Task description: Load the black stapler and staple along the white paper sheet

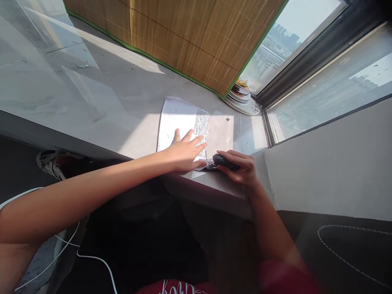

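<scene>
A white sheet of paper (pixel 179 110) lies on the pale stone ledge, its right edge covered by a dense band of small dark marks that look like staples (pixel 202 122). My left hand (pixel 186 151) rests flat on the sheet with its fingers spread, over part of that band. In my right hand (pixel 243 165) is a black stapler (pixel 225 161), gripped from the right side. The stapler's front end meets the near right corner of the paper, close to my left thumb. Whether its jaws are pressed together, I cannot tell.
A bamboo blind (pixel 183 36) with green edging hangs above the ledge (pixel 122 94). Stacked plates (pixel 241 98) stand in the corner by the window (pixel 272 45). Loose staples (pixel 81 66) and a small dark piece (pixel 227 119) lie on the ledge. A white cable (pixel 94 257) hangs below.
</scene>
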Motion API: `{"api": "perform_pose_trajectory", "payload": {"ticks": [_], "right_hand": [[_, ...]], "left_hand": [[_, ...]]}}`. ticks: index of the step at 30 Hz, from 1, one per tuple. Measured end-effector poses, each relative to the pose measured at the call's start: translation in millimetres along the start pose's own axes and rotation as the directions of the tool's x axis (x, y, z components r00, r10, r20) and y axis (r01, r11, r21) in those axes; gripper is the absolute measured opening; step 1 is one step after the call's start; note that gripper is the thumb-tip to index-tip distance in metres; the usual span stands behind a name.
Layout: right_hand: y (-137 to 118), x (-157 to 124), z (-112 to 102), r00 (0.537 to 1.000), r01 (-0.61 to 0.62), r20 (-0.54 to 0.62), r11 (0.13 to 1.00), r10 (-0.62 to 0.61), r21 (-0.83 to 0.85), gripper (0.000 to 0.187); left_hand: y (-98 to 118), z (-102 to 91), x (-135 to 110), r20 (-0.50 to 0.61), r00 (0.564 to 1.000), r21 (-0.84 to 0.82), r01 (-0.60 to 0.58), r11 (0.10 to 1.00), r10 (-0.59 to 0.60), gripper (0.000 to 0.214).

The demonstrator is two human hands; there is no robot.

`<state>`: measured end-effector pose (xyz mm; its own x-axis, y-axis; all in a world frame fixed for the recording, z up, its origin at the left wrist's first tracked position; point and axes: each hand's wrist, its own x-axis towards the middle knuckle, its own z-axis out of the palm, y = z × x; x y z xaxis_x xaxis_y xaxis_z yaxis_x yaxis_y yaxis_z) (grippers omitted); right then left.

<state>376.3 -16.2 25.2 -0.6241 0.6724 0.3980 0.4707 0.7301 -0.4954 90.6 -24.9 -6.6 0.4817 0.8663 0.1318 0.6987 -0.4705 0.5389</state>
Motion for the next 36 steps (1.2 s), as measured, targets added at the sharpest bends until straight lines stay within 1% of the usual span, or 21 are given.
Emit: {"api": "perform_pose_trajectory", "payload": {"ticks": [3,5,10,14,16,19,22,24,26,29,30,32,34,36], "right_hand": [[-0.8,1.6,4.5,0.998,0.052,-0.037,0.998,-0.053,-0.041,0.041],[-1.5,1.3,6.7,0.995,0.072,-0.056,0.994,-0.077,-0.085,0.04],[-2.7,-0.3,12.0,0.988,0.085,-0.104,0.967,-0.113,-0.239,0.036],[-2.9,-1.3,14.5,0.983,0.087,-0.123,0.938,-0.135,-0.334,0.037],[-3.3,-1.6,14.6,0.987,0.071,-0.109,0.928,-0.118,-0.366,0.038],[-3.8,-1.5,14.1,0.989,0.086,-0.078,0.923,-0.124,-0.375,0.039],[-3.6,-0.8,13.5,0.986,0.117,-0.064,0.92,-0.152,-0.374,0.037],[-3.2,-0.3,12.1,0.986,0.128,-0.049,0.919,-0.157,-0.374,0.036],[-3.2,0.1,9.3,0.989,0.132,-0.013,0.918,-0.148,-0.374,0.036],[-5.7,1.3,3.5,0.989,0.144,0.072,0.912,-0.126,-0.384,0.039],[-7.5,2.1,1.9,0.988,0.152,0.099,0.906,-0.122,-0.395,0.042],[-12.4,4.2,0.7,0.984,0.165,0.13,0.889,-0.12,-0.427,0.044],[-17.4,6.4,2.3,0.984,0.168,0.138,0.868,-0.116,-0.467,0.038],[-20.0,7.3,6.1,0.987,0.151,0.128,0.854,-0.099,-0.499,0.033]], "left_hand": [[7.3,-2.9,-1.2,0.01,1.0,-0.001,-0.02,1.0,0.02,0.063],[12.9,-5.0,-2.1,0.017,1.0,0.008,-0.012,1.0,0.012,0.062],[26.5,-8.6,-6.8,0.019,1.0,0.085,0.015,0.996,-0.017,0.056],[31.3,-3.9,-9.0,-0.015,0.998,0.116,0.054,0.992,-0.053,0.054],[30.2,1.0,-8.8,-0.06,0.997,0.104,0.047,0.993,-0.041,0.054],[25.4,8.6,-8.0,-0.132,0.991,0.067,0.007,0.998,0.002,0.052],[19.3,14.9,-7.6,-0.229,0.973,0.004,-0.036,0.999,0.036,0.048],[15.6,18.7,-7.6,-0.262,0.963,0.0,-0.06,0.998,0.057,0.048],[12.6,22.1,-7.7,-0.282,0.956,0.014,-0.077,0.997,0.078,0.048],[10.0,25.0,-7.9,-0.331,0.939,0.007,-0.095,0.995,0.092,0.046],[10.0,24.9,-7.9,-0.334,0.938,0.008,-0.094,0.996,0.091,0.046],[11.1,23.2,-7.9,-0.288,0.954,0.04,-0.076,0.996,0.085,0.05],[13.3,19.9,-8.2,-0.218,0.974,0.086,-0.048,0.995,0.066,0.055],[15.6,16.7,-8.9,-0.179,0.983,0.108,-0.03,0.994,0.049,0.057]]}}
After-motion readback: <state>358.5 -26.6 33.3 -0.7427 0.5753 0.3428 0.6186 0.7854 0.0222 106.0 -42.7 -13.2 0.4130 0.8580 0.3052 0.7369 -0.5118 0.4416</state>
